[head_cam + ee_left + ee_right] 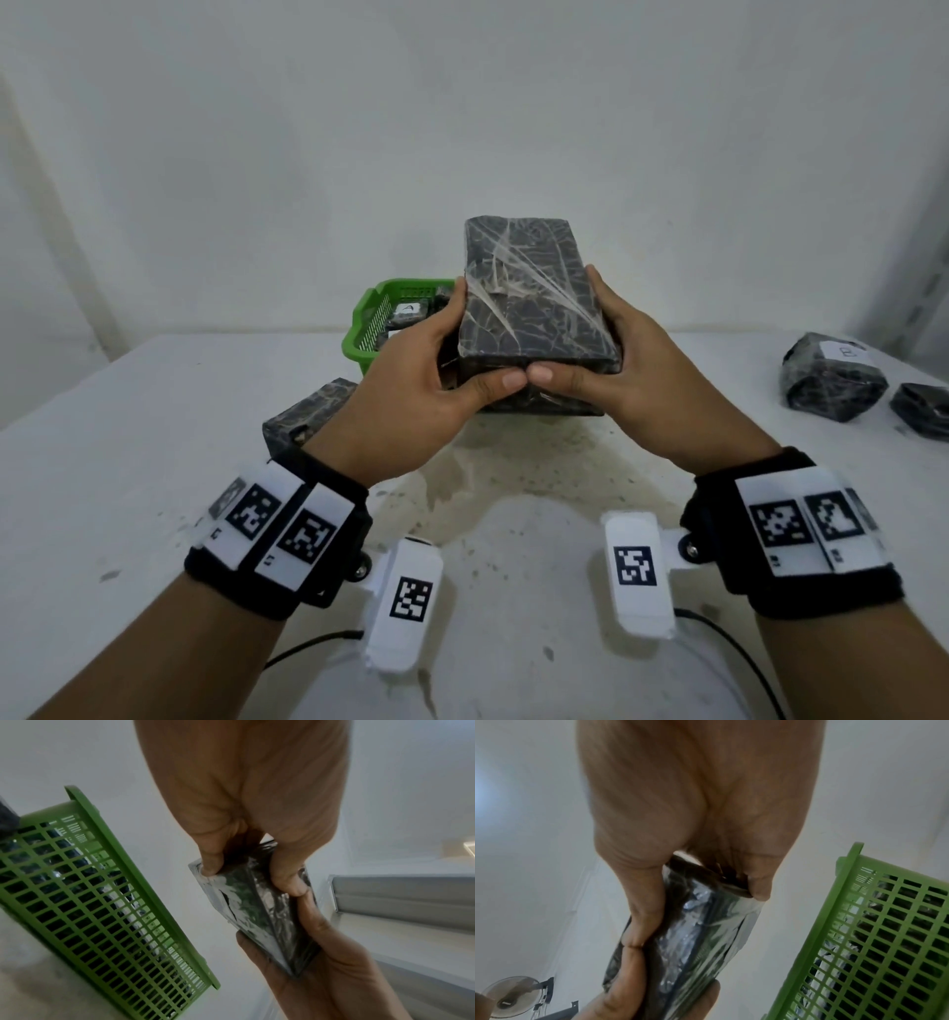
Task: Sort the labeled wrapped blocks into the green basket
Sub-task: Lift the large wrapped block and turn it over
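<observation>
Setting, head view: white stained tabletop [154, 462] against a plain pale wall.
Held item, head view: dark rectangular block wrapped in clear plastic film [529, 303], raised above the tabletop just in front of the green slotted plastic basket [367, 318]; no label shows on its upper face.
Left hand [421, 390]: grip clamped on the block's left side, thumb at the near edge.
Right hand [637, 370]: grip clamped on the right side, thumb tip touching the left thumb.
Count, head view: one block held; one under it on the tabletop [544, 403]; one at left [303, 416]; two wrapped bundles far right, the nearer [834, 377] carrying a white label; at least two labelled blocks in the basket, exact number hidden.
Left wrist view: fingers [210, 862] curl round the block's end; basket wall [102, 902] beside it.
Right wrist view: same hold, mirrored; basket [885, 933] at right.
Step (judgement): inspecting the block for a label.
Next move calls for: turning it to find the label, then carrying it over the basket rim.
</observation>
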{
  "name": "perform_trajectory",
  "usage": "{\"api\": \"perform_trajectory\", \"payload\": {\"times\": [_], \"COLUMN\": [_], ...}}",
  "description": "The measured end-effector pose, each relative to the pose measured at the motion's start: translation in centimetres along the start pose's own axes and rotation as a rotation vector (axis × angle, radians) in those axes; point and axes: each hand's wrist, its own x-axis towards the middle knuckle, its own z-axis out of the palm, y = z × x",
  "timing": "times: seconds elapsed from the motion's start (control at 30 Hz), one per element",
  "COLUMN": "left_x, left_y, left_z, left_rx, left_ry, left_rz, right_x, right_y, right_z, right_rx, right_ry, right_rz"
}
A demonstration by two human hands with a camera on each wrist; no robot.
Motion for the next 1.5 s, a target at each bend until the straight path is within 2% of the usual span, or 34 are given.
{"api": "perform_trajectory", "payload": {"times": [0.1,0.27,0.33,0.43,0.5,0.63,0.7,0.83,0.93,1.1,1.3,1.43,1.5], "left_x": [0.0,-0.1,-0.1,-0.1,0.0,0.5,0.6,0.5,0.4,0.3,0.2,0.2,0.2], "left_y": [0.3,0.6,0.5,0.4,0.6,0.8,0.8,0.6,0.2,0.4,0.7,0.5,0.9], "left_z": [0.1,0.7,0.8,1.0,1.3,1.2,0.8,0.2,0.0,0.7,0.6,0.6,0.6], "left_rx": [-0.035,-0.095,-0.074,-0.125,-0.177,-0.393,-0.393,-0.305,-0.191,0.024,0.263,0.321,0.282], "left_ry": [0.031,0.005,-0.031,-0.081,-0.072,0.070,0.125,0.159,0.112,0.063,0.078,0.088,0.017], "left_rz": [0.002,-0.014,-0.010,-0.006,-0.036,-0.220,-0.213,-0.133,-0.097,-0.044,-0.020,-0.017,-0.020], "right_x": [0.2,0.8,1.0,1.0,0.9,0.8,1.0,1.2,0.8,0.4,0.2,0.3,0.2], "right_y": [0.4,0.1,0.2,0.8,1.0,1.0,1.1,0.5,-0.1,-0.7,-1.1,-0.6,-0.5], "right_z": [-0.3,0.2,0.6,0.3,0.2,0.6,0.9,0.9,0.1,-0.8,-1.8,-2.1,-2.2], "right_rx": [0.052,0.546,0.634,0.642,0.601,0.513,0.503,0.509,0.448,0.556,0.640,0.742,0.779], "right_ry": [-0.014,0.029,0.099,0.234,0.269,0.246,0.260,0.219,0.196,0.119,0.127,0.133,0.114], "right_rz": [0.013,0.120,0.184,0.248,0.247,0.168,0.147,0.263,0.355,0.369,0.431,0.379,0.361]}}
